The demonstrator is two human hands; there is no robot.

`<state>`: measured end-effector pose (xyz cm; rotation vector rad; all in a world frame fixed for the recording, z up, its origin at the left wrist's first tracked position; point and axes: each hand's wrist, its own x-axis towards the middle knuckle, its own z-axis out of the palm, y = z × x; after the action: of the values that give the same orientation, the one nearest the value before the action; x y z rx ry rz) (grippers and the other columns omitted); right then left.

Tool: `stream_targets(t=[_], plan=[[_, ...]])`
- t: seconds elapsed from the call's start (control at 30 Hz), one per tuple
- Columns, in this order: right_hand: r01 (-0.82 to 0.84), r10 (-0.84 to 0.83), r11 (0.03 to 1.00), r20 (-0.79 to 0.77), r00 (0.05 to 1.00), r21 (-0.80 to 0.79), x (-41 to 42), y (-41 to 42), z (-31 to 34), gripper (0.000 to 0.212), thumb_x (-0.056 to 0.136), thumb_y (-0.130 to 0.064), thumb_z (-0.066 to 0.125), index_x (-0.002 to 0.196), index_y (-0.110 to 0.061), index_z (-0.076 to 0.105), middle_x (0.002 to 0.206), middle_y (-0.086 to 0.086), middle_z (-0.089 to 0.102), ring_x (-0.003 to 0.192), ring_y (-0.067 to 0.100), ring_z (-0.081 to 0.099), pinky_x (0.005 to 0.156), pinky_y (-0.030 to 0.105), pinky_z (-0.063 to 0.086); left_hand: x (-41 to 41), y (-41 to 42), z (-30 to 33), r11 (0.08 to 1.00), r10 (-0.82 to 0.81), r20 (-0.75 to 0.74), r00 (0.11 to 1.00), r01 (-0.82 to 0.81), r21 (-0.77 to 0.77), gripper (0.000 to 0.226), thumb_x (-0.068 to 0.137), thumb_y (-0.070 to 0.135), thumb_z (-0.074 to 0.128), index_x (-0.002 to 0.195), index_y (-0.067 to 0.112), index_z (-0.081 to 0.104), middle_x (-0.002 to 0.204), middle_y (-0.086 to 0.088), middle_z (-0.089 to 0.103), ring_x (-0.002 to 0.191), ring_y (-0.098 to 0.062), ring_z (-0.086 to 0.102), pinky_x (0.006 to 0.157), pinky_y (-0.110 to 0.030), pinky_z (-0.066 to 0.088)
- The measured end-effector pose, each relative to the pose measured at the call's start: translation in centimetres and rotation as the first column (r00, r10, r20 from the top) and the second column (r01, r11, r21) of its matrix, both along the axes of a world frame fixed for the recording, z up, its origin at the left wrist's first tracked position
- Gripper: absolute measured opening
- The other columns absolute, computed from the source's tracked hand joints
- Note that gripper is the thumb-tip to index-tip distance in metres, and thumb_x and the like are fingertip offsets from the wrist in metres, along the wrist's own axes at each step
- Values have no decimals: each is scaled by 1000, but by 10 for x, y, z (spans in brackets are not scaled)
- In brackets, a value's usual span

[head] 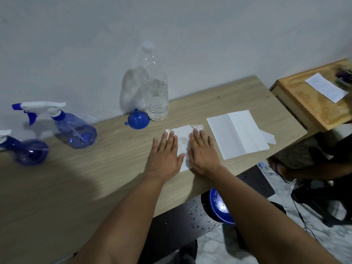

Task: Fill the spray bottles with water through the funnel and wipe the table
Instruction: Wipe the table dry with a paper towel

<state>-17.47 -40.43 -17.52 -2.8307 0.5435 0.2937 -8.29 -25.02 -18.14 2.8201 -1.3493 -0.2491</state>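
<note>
Forearms reach in from the lower edge to the tabletop (pixel 57 187). Left hand (pixel 164 156) and right hand (pixel 202 154) lie flat, fingers straight and together, both pressing one tissue (pixel 181 136) against the wood; neither grips it. Faint staining shows on the tissue between the hands. A clean folded tissue (pixel 238 134) lies just right of it. Behind stand a clear water bottle (pixel 156 92), roughly half full, and a blue funnel (pixel 138 120) touching its base. Two blue spray bottles (pixel 74 126) (pixel 24 149) stand at far left, capped and holding water, so wiping is judged the step in hand. Damp tissue is likely soft, light and easily torn: best moved under flat palms, not pinched at a corner.
</note>
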Motion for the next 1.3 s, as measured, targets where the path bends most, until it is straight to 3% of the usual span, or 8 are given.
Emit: stream_targets(t=[0.33,0.6,0.83,0.97,1.3], plan=[[11,-11,1000,19,1000,-1,-13,60,-2,81,99,-46,-1,166,-3,12,174,20,1,163,38,-1,131,53,1,-3,59,1,999,-35,-5,999,35,20,81,100,64,8,161,11,2,170,-6,-6,157,-23,-8,123,-57,3],[-37,37,999,-4,999,6,14,143,-1,85,96,-47,-9,166,-1,5,174,21,-3,163,35,-6,129,48,-6,11,155,2,1000,-4,15,1000,3,23,75,102,59,7,161,13,4,170,-5,-5,157,-21,-4,123,-58,4],[-146,145,989,-21,989,-6,45,234,1,87,93,-48,-12,166,-2,3,174,20,-6,162,33,-9,131,46,-6,24,257,2,997,77,24,997,-77,1,71,104,55,8,161,14,5,169,-4,-3,157,-21,-5,124,-54,4],[-229,229,973,-12,973,-4,68,296,2,87,95,-48,-8,166,0,9,174,22,-1,163,35,-4,130,47,-5,34,318,2,991,130,33,991,-130,-20,69,104,54,11,161,15,13,169,-3,5,157,-21,1,124,-55,7],[-481,478,877,-90,874,-12,134,462,10,104,79,-55,-17,167,-3,2,174,21,-9,162,34,-10,129,48,-7,74,497,4,933,356,49,933,-358,30,71,99,52,19,159,13,24,168,-5,18,155,-31,16,123,-58,15]])
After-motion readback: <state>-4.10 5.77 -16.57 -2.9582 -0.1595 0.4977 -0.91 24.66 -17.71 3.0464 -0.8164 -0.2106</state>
